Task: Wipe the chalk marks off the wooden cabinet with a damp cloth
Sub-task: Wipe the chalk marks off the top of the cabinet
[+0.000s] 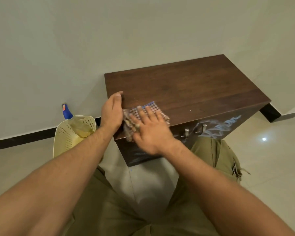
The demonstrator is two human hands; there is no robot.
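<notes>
A low dark wooden cabinet (194, 86) stands against the wall. Pale blue chalk marks (223, 126) cover its front face around the metal handles (186, 132), with more chalk low on the front left. A checked cloth (153, 109) lies on the near left part of the cabinet top and hangs a little over the front edge. My right hand (152, 132) presses flat on the cloth, fingers spread. My left hand (111, 113) rests against the cabinet's left edge, thumb on the top, beside the cloth.
A cream perforated basket (66, 137) sits on the floor left of the cabinet, holding a bottle (75, 123) with a blue cap and yellowish liquid. My knees in olive trousers flank the cabinet front. Tiled floor spreads to the right.
</notes>
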